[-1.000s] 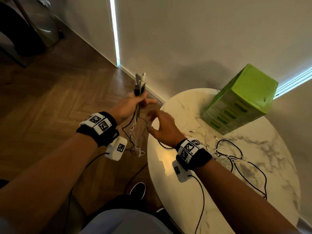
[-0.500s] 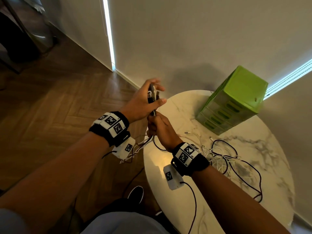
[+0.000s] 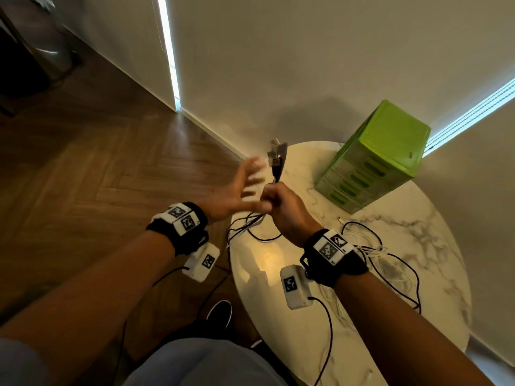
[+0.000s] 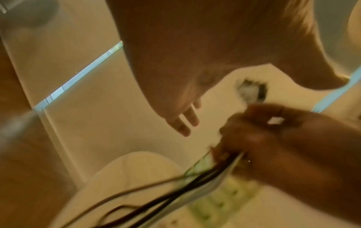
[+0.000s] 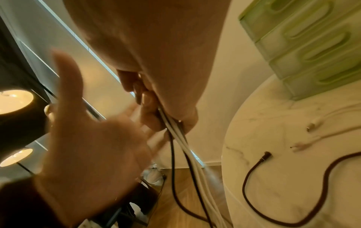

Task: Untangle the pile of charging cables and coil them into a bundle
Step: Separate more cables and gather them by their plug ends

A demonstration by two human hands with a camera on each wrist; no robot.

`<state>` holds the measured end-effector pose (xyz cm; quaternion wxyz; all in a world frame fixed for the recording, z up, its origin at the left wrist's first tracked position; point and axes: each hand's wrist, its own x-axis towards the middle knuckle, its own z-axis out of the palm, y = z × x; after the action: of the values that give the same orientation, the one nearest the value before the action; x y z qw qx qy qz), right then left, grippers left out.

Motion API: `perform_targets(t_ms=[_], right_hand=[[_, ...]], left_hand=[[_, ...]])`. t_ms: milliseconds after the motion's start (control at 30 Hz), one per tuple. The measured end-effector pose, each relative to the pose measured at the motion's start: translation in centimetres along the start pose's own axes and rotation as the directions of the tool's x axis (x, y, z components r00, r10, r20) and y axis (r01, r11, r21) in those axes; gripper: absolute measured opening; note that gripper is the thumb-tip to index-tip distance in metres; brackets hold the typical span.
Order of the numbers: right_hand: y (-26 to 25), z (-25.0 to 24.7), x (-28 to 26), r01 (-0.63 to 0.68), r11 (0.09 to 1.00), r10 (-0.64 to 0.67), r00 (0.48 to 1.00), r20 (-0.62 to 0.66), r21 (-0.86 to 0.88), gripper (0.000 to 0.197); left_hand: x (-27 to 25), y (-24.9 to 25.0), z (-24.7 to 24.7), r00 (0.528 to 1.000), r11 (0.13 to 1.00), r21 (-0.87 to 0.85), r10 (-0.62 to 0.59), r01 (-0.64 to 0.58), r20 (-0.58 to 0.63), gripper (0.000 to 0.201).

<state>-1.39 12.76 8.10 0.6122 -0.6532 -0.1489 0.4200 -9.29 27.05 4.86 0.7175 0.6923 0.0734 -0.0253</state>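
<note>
Above the table's (image 3: 320, 324) edge, the right hand (image 3: 287, 210) clamps the gathered cables (image 3: 276, 162) upright, plugs aligned; the left hand (image 3: 237, 190) hovers spread, apparently ready to start coiling.

The round table (image 3: 278, 344) has bare room at its near edge and in the middle. A green drawer box (image 3: 373, 160) blocks the far side, close to the wall (image 3: 306, 65). Loose cables (image 3: 390, 263) lie spread on the right part. Off the left edge, over the wood floor (image 3: 97, 162), the air is open, but more cables (image 3: 239, 227) hang there.
</note>
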Motion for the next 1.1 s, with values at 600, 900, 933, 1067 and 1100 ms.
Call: perform_targets(t_ms=[600, 900, 933, 1067, 1100], right_hand=[[-1.4, -3.1, -2.1, 0.186, 0.982, -0.185, 0.981, -0.059, 0.016, 0.022], [1.4, -5.2, -4.2, 0.112, 0.978, -0.102, 0.993, 0.064, -0.178, 0.021], [1.7, -5.2, -4.4, 0.109, 0.972, -0.089, 0.991, 0.103, -0.206, 0.023], [3.0, -5.7, -5.2, 0.08, 0.991, -0.06, 0.984, 0.171, -0.111, 0.022], [3.5, -5.8, -5.2, 0.08, 0.995, -0.072, 0.987, 0.146, -0.051, 0.02]], left_hand=[[0.8, -5.4, 1.6, 0.85, 0.705, 0.67, -0.482, 0.232, 0.213, 0.064], [1.8, 1.0, 4.7, 0.976, 0.99, 0.14, -0.011, -0.02, 0.216, 0.052], [2.0, 1.6, 5.4, 0.977, 0.992, 0.124, 0.004, -0.031, 0.215, 0.051], [3.7, 2.6, 7.2, 0.976, 0.977, 0.189, 0.058, -0.099, 0.212, 0.041], [4.0, 2.9, 7.5, 0.975, 0.973, 0.202, 0.067, -0.11, 0.212, 0.036]])
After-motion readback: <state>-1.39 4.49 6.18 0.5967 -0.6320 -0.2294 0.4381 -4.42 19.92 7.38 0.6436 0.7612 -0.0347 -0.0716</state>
